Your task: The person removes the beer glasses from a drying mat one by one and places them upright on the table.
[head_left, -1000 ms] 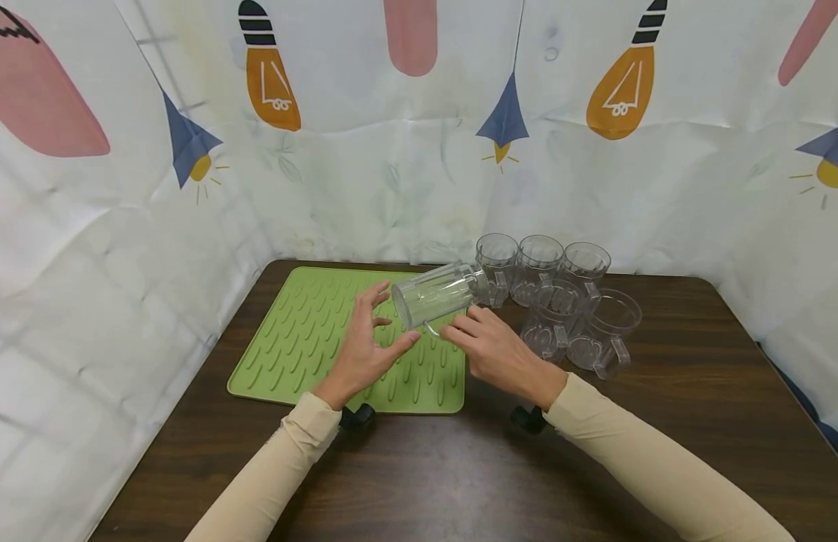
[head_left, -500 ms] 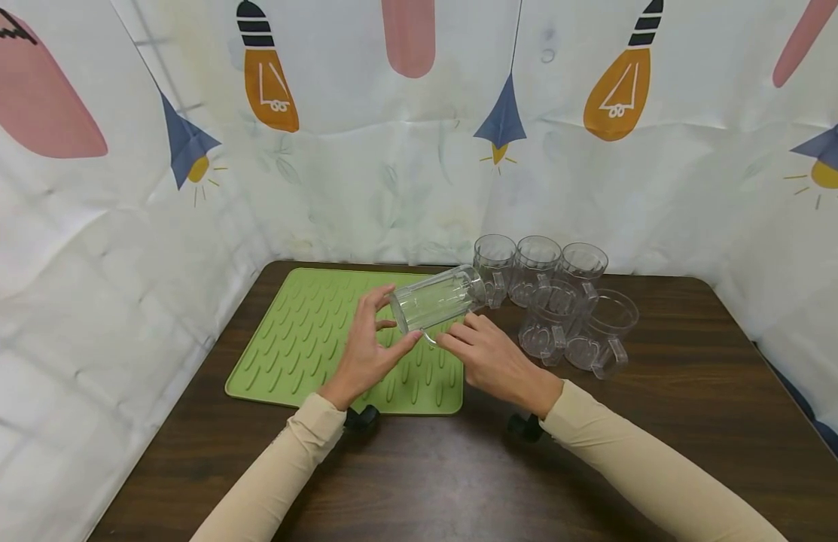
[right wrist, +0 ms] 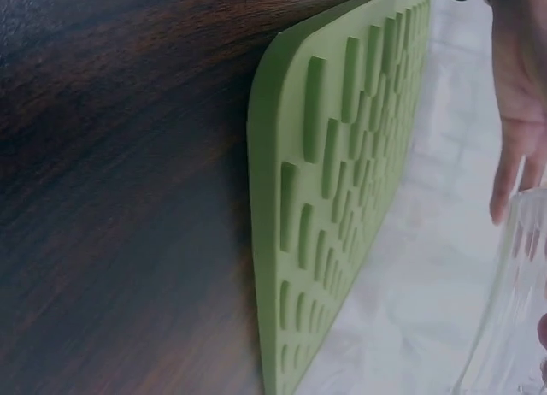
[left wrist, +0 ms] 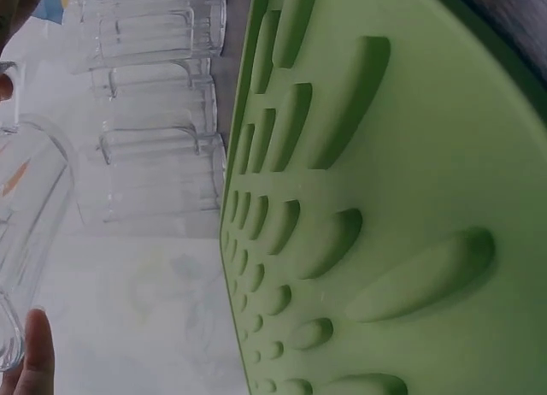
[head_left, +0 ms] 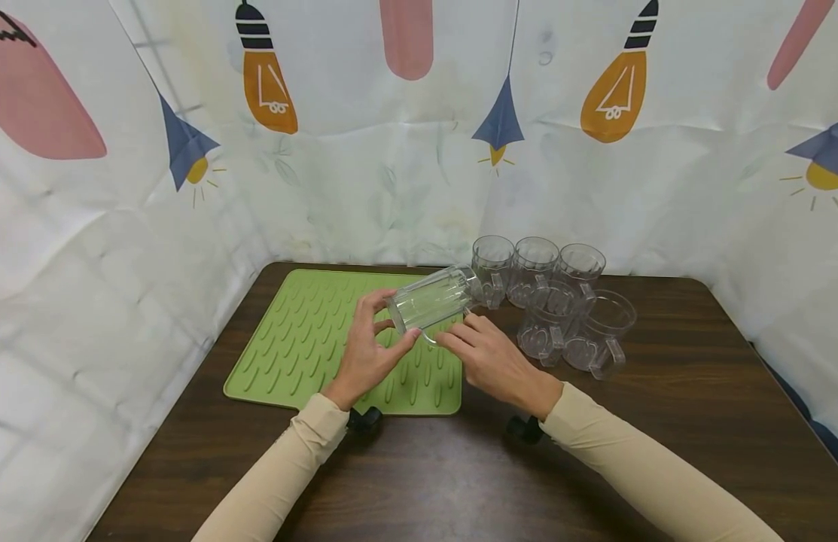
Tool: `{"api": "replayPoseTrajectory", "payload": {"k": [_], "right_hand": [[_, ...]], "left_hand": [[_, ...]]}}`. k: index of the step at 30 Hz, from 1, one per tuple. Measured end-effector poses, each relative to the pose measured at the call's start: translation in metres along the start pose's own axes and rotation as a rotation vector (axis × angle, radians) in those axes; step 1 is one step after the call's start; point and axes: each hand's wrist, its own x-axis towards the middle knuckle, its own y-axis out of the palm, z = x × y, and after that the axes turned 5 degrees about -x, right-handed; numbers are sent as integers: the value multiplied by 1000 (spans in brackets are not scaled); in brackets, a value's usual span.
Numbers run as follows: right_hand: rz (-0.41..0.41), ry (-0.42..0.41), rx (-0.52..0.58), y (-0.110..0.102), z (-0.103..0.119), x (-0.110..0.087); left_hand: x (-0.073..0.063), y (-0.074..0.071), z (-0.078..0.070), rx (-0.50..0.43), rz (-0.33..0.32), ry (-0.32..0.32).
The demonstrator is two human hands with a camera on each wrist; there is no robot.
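A clear glass mug (head_left: 432,298) is held above the green mat (head_left: 293,354), tilted almost onto its side with its mouth to the left. My left hand (head_left: 363,350) grips the rim end, thumb below and fingers above. With curled fingers my right hand (head_left: 495,357) holds the mug's handle, which hangs on the near side. In the left wrist view, the mug (left wrist: 34,207) shows at the left edge with fingertips (left wrist: 38,348) beside it. The right wrist view has part of the mug (right wrist: 504,327) at its right edge, the left hand (right wrist: 523,113) reaching its rim.
Several more clear mugs stand upright, close together, at the back right; one front mug (head_left: 601,327) is nearest the right side. The mat has raised ridges and lies on the dark wooden table (head_left: 452,482). A printed white curtain (head_left: 364,188) hangs behind and at both sides.
My left hand has closed the small gap to the mug's rim and now grips it. The mug has shifted slightly left and down; my right hand keeps hold of the handle.
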Motion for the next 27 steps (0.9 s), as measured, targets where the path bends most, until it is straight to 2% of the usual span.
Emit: {"api": "replayPoseTrajectory", "payload": {"k": [6, 10, 16, 23, 27], "right_hand": [[-78, 16, 0, 0, -1, 0], [-158, 80, 55, -3, -1, 1], [-248, 241, 180, -7, -3, -2], [-323, 470, 344, -6, -3, -7], [-338, 595, 411, -6, 1, -10]], "left_hand": [[2, 1, 2, -9, -30, 39], [3, 0, 1, 1, -44, 66], [4, -3, 0, 7, -43, 76], [6, -5, -2, 16, -49, 78], [8, -7, -4, 16, -61, 87]]}}
